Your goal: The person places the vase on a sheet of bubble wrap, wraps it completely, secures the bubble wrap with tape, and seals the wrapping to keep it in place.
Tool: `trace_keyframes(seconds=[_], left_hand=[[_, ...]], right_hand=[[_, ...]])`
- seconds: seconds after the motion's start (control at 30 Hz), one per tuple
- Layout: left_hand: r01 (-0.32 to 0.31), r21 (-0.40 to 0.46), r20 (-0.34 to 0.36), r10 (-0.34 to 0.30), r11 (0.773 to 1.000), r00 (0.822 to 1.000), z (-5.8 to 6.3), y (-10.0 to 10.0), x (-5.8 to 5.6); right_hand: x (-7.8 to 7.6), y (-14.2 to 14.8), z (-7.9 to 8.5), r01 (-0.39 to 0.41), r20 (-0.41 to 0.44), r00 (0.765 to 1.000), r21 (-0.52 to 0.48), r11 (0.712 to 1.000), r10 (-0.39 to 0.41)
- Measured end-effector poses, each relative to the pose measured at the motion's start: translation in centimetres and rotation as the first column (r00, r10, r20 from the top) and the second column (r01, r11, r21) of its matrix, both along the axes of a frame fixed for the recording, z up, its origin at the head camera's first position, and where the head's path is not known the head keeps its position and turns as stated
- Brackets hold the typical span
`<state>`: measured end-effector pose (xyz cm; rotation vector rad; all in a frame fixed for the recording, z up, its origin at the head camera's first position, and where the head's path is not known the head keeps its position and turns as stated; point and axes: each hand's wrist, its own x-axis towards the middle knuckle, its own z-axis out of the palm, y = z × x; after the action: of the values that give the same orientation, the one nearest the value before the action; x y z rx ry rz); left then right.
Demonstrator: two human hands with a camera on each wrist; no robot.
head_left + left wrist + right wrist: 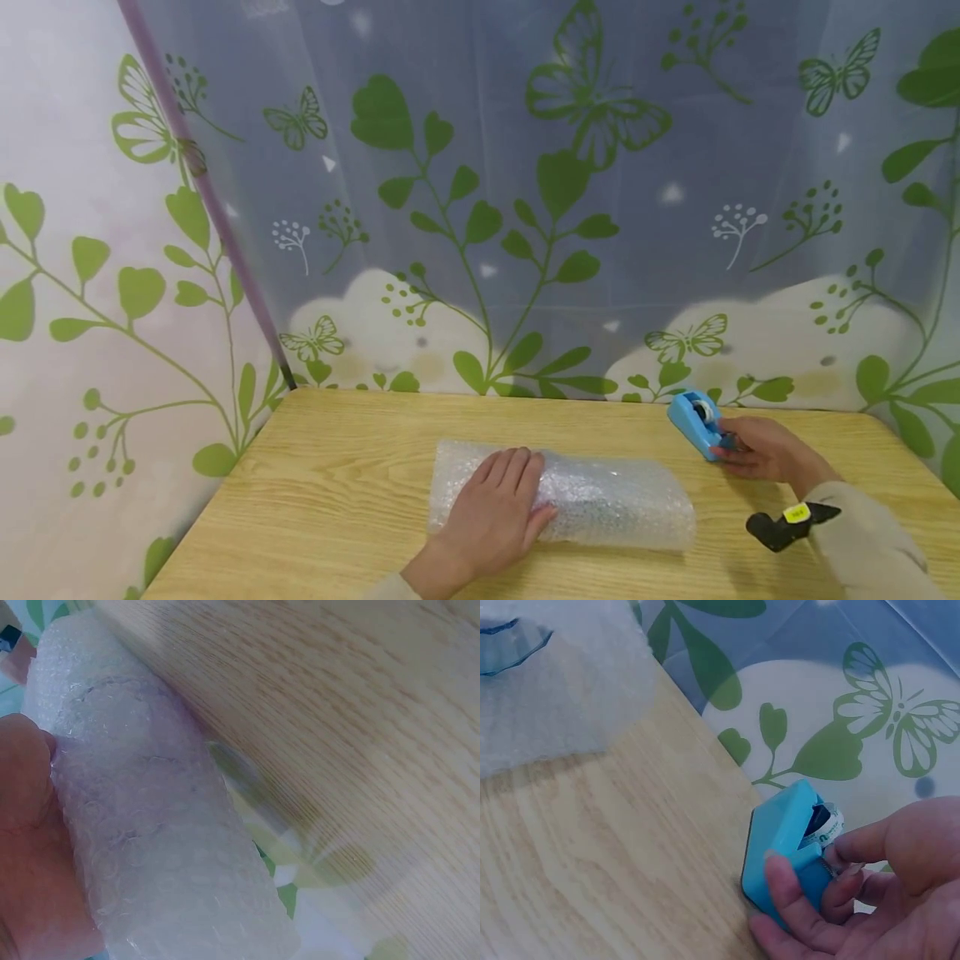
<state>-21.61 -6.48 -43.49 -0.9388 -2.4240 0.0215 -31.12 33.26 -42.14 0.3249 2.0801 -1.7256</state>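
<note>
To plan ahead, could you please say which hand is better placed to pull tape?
Probably the right hand: it holds the blue plastic tape dispenser; the left hand rests on the clear bubble-wrap roll.

Head view: wood-grain table (337, 467) at 6 o'clock, far edge by backdrop (465, 50). Backdrop blue-grey at 12, green leaf print, big butterfly (585, 96) at 1, pale cloud (765, 321) at 3. Whitish side panel (45, 125) at 9; purple strip (207, 192) at 10. Table's corner at 4 rounded.
</note>
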Motion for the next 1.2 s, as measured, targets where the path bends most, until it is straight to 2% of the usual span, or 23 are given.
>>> trace_keyframes(seconds=[0.3,0.5,0.67,0.87,1.2], left_hand=[[0.010,0.015,-0.034,-0.009,1.000,0.999,-0.2,0.1,-0.1],[0.003,0.008,-0.020,-0.003,1.000,1.000,0.0,0.1,-0.1],[0.008,0.016,-0.021,-0.007,1.000,1.000,0.0,0.0,-0.1],[0.037,0.044,-0.033,-0.036,0.998,0.999,0.0,-0.1,-0.2],[0.032,0.037,-0.026,-0.031,0.999,0.999,-0.2,-0.1,0.0]], right_hand=[[-0.5,0.3,0.5,-0.014,0.060,0.998,-0.083,0.996,0.019],[-0.5,0.0,0.9,-0.019,0.057,0.998,-0.107,0.994,0.025],[-0.4,-0.3,0.5,-0.033,-0.008,0.999,-0.083,0.996,0.032],[-0.1,-0.5,-0.4,-0.013,-0.080,0.997,-0.050,0.999,0.009],[0.2,0.0,-1.2,0.009,-0.136,0.991,-0.016,1.000,-0.011]])
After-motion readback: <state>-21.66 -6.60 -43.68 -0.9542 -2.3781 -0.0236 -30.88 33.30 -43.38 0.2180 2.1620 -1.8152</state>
